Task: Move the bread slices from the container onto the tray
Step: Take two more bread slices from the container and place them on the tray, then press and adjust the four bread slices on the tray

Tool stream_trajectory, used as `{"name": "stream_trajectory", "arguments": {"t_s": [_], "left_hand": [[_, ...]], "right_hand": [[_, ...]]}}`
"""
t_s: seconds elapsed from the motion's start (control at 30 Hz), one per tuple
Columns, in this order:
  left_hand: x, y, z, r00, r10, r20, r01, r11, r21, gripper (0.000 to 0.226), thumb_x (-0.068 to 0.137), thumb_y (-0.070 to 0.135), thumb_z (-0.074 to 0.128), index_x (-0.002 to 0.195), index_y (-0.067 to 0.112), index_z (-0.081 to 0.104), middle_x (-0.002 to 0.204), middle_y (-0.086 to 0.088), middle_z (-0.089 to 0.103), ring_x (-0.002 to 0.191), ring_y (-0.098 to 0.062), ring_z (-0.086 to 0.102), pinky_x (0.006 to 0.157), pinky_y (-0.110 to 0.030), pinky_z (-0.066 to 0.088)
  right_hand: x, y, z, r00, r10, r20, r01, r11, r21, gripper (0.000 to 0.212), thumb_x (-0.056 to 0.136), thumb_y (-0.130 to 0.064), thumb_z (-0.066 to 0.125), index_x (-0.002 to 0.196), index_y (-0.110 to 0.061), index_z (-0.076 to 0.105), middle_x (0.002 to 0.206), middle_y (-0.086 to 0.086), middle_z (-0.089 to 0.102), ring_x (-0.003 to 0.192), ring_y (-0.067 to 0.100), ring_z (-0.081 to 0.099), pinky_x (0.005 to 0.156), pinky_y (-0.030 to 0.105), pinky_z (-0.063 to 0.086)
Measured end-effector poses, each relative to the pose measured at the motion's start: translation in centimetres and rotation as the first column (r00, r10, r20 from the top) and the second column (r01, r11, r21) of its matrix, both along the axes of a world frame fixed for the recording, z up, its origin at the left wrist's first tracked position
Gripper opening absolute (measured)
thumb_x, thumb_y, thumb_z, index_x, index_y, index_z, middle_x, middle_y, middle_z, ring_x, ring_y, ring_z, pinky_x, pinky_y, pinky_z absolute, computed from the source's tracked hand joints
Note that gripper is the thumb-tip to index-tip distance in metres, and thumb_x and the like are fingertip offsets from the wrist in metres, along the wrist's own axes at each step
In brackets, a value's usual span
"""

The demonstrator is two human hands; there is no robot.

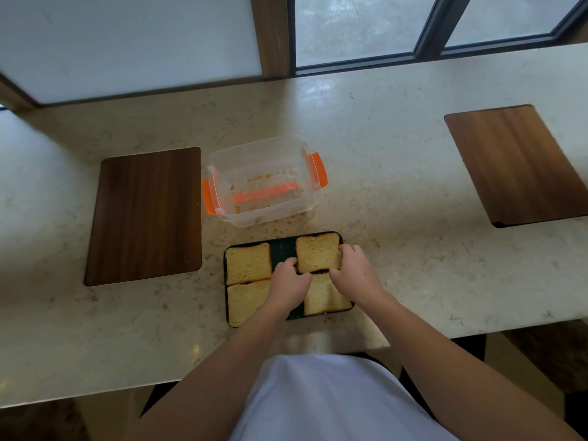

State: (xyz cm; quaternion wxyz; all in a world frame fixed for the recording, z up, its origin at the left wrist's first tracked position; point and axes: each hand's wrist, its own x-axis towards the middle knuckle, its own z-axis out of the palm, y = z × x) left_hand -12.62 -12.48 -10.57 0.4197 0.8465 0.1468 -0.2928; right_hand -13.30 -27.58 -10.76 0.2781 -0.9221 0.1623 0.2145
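A dark tray (283,246) lies on the counter in front of me with several bread slices on it. Both hands hold the far right slice (316,251): my left hand (288,281) grips its near left corner, my right hand (354,270) its right edge. Two slices (246,262) lie on the tray's left half, one behind the other. Another slice (324,297) lies at the near right, partly under my hands. The clear container (261,183) with orange clips stands just behind the tray, holding only crumbs and an orange strip.
A dark wooden board (146,214) is set into the marble counter left of the container, and another board (518,163) at the far right. Windows run along the counter's far edge. Crumbs are scattered between container and tray.
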Motion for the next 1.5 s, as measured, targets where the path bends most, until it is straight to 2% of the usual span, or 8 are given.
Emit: {"name": "stream_trajectory", "arguments": {"t_s": [0.1,0.23,0.43,0.53,0.7,1.03,1.4,1.5], "left_hand": [[0.6,-0.2,-0.2,0.997,0.056,-0.052,-0.058,0.998,-0.03,0.05,0.091,0.015,0.059,0.139,0.009,0.049,0.084,0.015,0.048,0.069,-0.005,0.052,0.078,-0.042,0.06],[0.9,0.1,-0.4,0.996,0.07,-0.059,-0.072,0.997,-0.029,0.043,0.091,0.016,0.059,0.133,0.01,0.053,0.081,0.015,0.048,0.07,-0.006,0.055,0.083,-0.047,0.061],[0.6,0.5,-0.1,1.0,0.01,0.012,-0.01,1.0,0.005,0.045,0.092,0.019,0.06,0.136,0.009,0.051,0.093,0.012,0.055,0.076,-0.002,0.053,0.068,-0.025,0.053],[-0.2,2.0,0.3,0.989,-0.032,0.144,0.022,0.998,0.065,0.052,0.092,0.021,0.059,0.141,0.011,0.047,0.128,-0.005,0.056,0.109,-0.015,0.056,0.09,-0.033,0.05],[-1.0,8.0,0.6,0.967,0.137,0.215,-0.173,0.972,0.156,0.048,0.093,0.014,0.06,0.139,0.009,0.047,0.134,-0.009,0.053,0.116,-0.024,0.055,0.095,-0.037,0.047],[0.3,12.1,0.8,0.987,0.073,0.14,-0.101,0.974,0.202,0.006,0.081,0.011,0.058,0.085,0.007,0.06,0.082,-0.012,0.064,0.074,-0.029,0.062,0.06,-0.039,0.046],[1.5,12.5,0.4,0.996,0.085,0.004,-0.084,0.982,0.169,0.005,0.084,0.012,0.057,0.082,0.011,0.052,0.072,-0.007,0.049,0.06,-0.019,0.045,0.05,-0.032,0.031],[1.6,12.4,0.5,0.997,0.079,0.003,-0.079,0.985,0.157,0.034,0.084,0.012,0.058,0.067,0.029,0.033,0.065,-0.005,0.049,0.055,-0.018,0.046,0.048,-0.031,0.032]], "right_hand": [[0.4,0.4,-0.1,0.999,-0.016,-0.031,0.017,1.0,0.007,0.05,0.092,-0.023,0.058,0.139,-0.01,0.044,0.137,0.008,0.046,0.109,0.025,0.056,0.086,0.041,0.053],[0.5,0.5,-0.2,0.999,-0.026,-0.039,0.027,0.999,0.02,0.053,0.091,-0.024,0.06,0.141,-0.011,0.044,0.138,0.007,0.046,0.111,0.025,0.056,0.089,0.04,0.053],[0.4,0.4,0.3,1.0,-0.024,0.018,0.024,1.0,-0.02,0.052,0.09,-0.019,0.059,0.139,-0.011,0.044,0.137,0.008,0.045,0.111,0.024,0.054,0.087,0.041,0.054],[0.8,1.5,0.7,0.993,0.025,0.115,-0.024,1.0,-0.008,0.048,0.091,-0.022,0.058,0.137,-0.014,0.047,0.134,0.005,0.046,0.111,0.022,0.054,0.087,0.038,0.052],[1.2,5.6,0.1,0.994,0.109,-0.009,-0.106,0.974,0.199,0.046,0.093,-0.03,0.06,0.137,-0.017,0.051,0.132,0.002,0.056,0.111,0.019,0.057,0.092,0.039,0.052],[2.5,11.2,-1.6,0.98,0.177,-0.091,-0.152,0.961,0.232,0.053,0.093,-0.031,0.061,0.14,-0.009,0.046,0.134,0.009,0.053,0.109,0.02,0.054,0.078,0.027,0.044],[2.8,11.8,-2.8,0.974,0.137,-0.18,-0.09,0.965,0.248,0.057,0.089,-0.034,0.058,0.141,-0.013,0.047,0.123,0.004,0.056,0.094,0.015,0.057,0.07,0.029,0.051],[2.8,11.6,-2.9,0.978,0.119,-0.172,-0.072,0.963,0.258,0.059,0.089,-0.033,0.058,0.143,-0.012,0.046,0.128,0.005,0.056,0.097,0.014,0.058,0.075,0.029,0.052]]}}
